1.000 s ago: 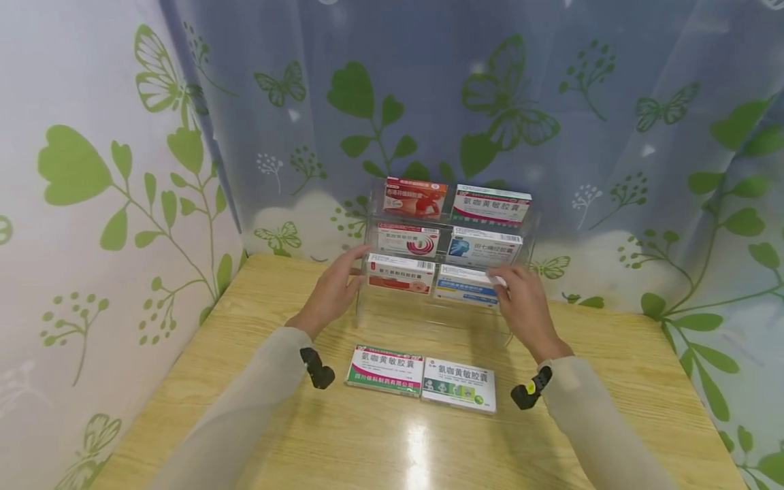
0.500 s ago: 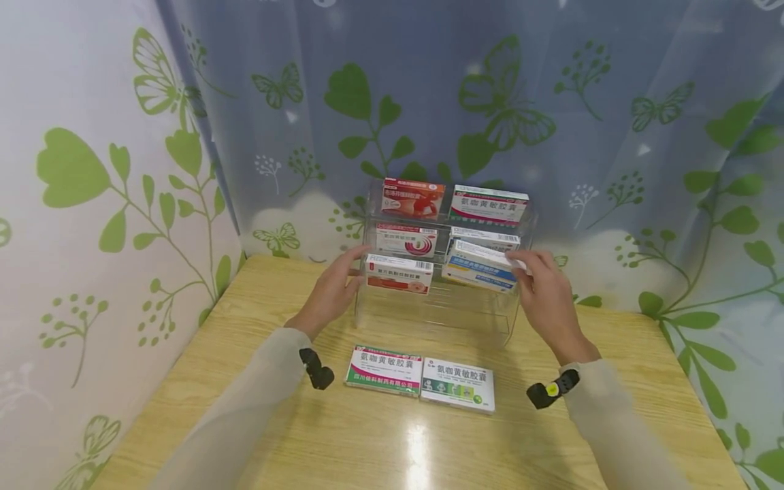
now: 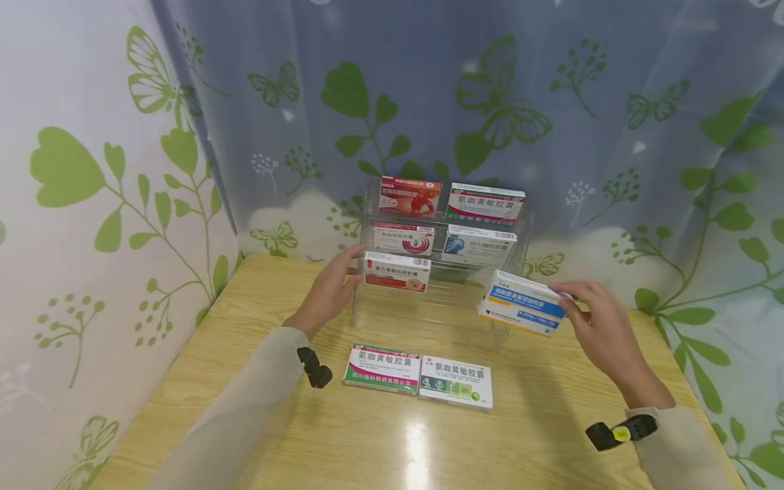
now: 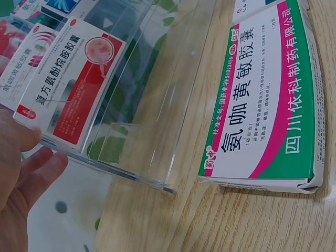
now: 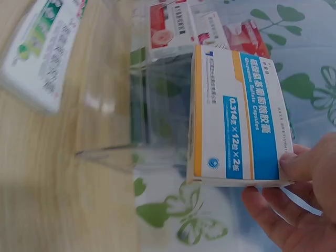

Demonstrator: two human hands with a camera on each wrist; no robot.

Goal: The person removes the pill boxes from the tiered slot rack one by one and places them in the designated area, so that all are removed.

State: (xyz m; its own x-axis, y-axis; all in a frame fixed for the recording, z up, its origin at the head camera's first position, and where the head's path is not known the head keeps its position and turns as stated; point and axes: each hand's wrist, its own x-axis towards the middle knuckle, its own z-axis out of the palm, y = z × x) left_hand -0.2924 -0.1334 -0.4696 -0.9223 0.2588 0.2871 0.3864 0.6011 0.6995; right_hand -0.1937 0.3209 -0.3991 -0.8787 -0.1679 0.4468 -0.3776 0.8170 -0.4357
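Looked like a curtained-off booth of uncertain kind: showed leaf-and-butterfly drapes [image 3: 416, 95] along the top and left, a wood-grain table [image 3: 343, 435] at bottom, boxed medicines [image 3: 480, 246] on a clear rack [image 3: 422, 313] mid-frame.

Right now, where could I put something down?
On the table, there's bare room in front of the two flat boxes, between the sleeves. The front right of the rack is free. Its other five spots hold boxes, and the left hand crowds its left side.
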